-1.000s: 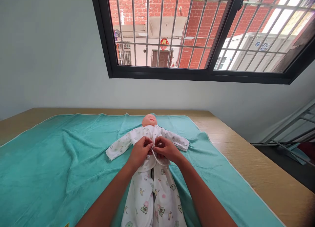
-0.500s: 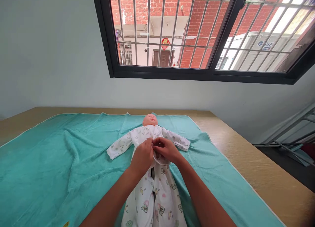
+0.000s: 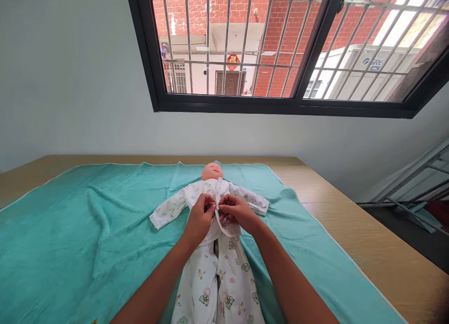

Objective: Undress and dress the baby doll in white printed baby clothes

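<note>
Fingers (image 3: 207, 202) of the left hand (image 3: 198, 220) and right hand (image 3: 242, 214) pinch the shirt (image 3: 205, 188) in front; the doll's head (image 3: 212, 171) lies at twelve o'clock.

We see matt, soft-looking cloth in the jacket (image 3: 170, 208) and trousers (image 3: 238, 279), smooth, plastic-looking skin on the doll's head (image 3: 212, 171), plush towelling (image 3: 63, 239), satiny wood grain on the table (image 3: 340, 211) and shiny metal window bars (image 3: 207, 62).

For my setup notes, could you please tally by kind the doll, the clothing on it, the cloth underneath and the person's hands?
Doll: 1
Printed top: 1
Printed trousers: 1
Teal cloth: 1
Hands, left hand and right hand: 2
Total: 6
</note>
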Demonstrator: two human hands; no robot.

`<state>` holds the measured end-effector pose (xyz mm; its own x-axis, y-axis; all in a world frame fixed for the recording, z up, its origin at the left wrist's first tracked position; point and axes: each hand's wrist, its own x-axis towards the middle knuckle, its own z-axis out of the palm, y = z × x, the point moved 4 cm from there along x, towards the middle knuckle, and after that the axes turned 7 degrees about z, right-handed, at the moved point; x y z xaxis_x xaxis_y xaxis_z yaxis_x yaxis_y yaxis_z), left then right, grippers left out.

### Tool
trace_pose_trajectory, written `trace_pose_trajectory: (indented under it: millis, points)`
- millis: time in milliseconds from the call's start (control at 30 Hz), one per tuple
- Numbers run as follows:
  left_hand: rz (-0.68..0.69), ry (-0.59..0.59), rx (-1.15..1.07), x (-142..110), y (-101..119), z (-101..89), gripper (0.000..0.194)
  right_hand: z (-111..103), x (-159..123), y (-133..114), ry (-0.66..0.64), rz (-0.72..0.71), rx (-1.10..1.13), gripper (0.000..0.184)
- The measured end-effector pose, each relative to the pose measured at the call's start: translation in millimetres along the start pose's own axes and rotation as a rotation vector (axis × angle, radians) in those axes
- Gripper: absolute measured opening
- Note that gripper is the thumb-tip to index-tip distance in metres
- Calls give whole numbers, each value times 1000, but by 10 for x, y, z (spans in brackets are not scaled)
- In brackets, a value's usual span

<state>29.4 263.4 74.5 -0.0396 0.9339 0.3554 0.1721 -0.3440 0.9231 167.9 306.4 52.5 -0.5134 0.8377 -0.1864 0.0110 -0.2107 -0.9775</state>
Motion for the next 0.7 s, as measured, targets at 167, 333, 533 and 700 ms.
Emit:
trace_pose_trajectory:
  millis: [167,333,533,700]
  points:
    - [-101,31,-5,42,-40,-19,8,36,-12,10,-33,-6,-27,27]
    - [-14,-72,386,45,4,-21,8,13,28,30,68,-33,53,22]
    - [-34,-24,389,170,-65,-134,24,-34,132,-46,422,-123,-125,23]
    - [-72,-22,470,644,-91,-190,29,-60,389,-397,569,-134,-600,33]
